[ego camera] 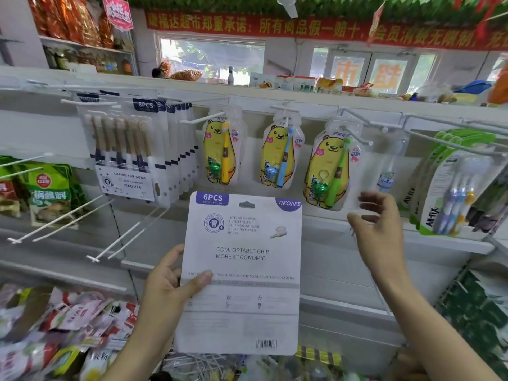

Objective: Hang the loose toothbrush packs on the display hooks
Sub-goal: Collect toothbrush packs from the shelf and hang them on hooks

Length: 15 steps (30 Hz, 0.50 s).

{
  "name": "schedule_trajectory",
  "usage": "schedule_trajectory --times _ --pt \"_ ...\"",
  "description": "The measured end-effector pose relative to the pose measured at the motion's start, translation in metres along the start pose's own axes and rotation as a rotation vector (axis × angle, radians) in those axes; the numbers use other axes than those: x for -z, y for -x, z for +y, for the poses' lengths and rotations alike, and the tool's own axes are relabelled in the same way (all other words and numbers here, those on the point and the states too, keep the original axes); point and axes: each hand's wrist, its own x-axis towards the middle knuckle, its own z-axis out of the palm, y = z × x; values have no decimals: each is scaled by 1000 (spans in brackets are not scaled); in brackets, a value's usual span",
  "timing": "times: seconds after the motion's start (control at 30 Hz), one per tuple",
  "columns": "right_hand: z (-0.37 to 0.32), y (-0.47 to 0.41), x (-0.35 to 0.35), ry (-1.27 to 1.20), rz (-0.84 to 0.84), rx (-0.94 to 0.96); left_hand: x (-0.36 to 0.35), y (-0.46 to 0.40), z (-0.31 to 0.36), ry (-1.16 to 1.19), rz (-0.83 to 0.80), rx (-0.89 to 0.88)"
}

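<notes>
My left hand (171,284) grips the left edge of a white 6PCS toothbrush pack (242,273), thumb across its printed back, which faces me. The pack is upright below the hooks, its hang hole at the top. My right hand (378,229) hovers to the right of the pack with relaxed fingers and holds nothing. Several matching 6PCS packs (132,149) hang on hooks at the upper left. A bare white hook (200,119) sticks out just right of them. Three yellow bear toothbrush packs (280,155) hang along the middle of the rail.
Long bare hooks (57,218) jut out at the lower left. Green All-fix toothbrush packs (450,188) hang at the right. Snack bags (68,325) fill the bin at the bottom left. Green sauce bags (49,193) hang at the far left.
</notes>
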Motion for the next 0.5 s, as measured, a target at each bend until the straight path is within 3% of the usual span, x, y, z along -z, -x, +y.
schedule_trajectory --times 0.17,0.3,0.5 --pt "-27 50 -10 108 -201 312 -6 11 14 6 122 -61" --pt "-37 76 -27 162 -357 508 -9 27 30 -49 263 -210" --pt "-75 118 -47 -42 -741 451 -22 64 35 -327 395 -552"
